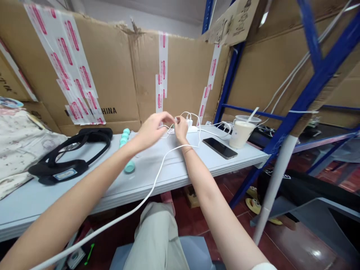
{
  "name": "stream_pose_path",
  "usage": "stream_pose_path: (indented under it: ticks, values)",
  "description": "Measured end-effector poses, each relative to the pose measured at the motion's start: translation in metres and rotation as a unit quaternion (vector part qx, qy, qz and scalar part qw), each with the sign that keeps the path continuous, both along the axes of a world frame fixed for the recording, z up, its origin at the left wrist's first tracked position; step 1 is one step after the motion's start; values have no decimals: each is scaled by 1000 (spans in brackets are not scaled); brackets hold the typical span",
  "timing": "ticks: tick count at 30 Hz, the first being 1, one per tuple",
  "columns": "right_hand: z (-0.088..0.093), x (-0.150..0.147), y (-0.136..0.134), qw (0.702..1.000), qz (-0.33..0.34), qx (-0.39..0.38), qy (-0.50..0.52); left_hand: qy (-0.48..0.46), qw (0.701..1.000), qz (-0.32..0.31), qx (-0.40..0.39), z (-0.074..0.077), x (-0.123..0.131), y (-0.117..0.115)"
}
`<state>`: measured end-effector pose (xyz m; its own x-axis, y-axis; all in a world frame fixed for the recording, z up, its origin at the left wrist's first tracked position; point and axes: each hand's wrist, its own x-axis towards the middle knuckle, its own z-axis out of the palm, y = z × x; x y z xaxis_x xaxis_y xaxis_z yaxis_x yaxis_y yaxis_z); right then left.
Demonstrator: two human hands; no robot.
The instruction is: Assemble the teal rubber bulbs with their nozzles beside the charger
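Both my arms reach out over a pale shelf board [174, 172]. My left hand [153, 129] and my right hand [180, 128] meet at the back of the board, fingers pinched on a white cable [157, 174] near a white power strip [191, 128] with plugged chargers. The cable runs from my hands down over the board's front edge toward the lower left. What exactly the fingertips pinch is too small to make out beyond the cable.
A dark phone [219, 147] lies right of my hands, beside a plastic cup [242, 132] of milky drink with a straw. A mint-green handled object [125, 150] and a black headband device [70, 153] lie to the left. Cardboard walls [112, 75] stand behind, blue rack posts [309, 90] at the right.
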<state>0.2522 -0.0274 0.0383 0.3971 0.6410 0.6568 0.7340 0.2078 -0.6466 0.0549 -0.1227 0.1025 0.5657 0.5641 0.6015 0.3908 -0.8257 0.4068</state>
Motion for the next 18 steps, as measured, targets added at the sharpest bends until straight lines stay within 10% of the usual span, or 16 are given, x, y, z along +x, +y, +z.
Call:
stream_pose_path:
  ticks: [8, 18]
  values:
    - [9, -47, 14, 897, 314, 69, 302, 83, 991, 71, 76, -20, -29, 118]
    - [8, -69, -5, 908, 376, 19, 184, 12, 989, 124, -78, -34, -47, 98]
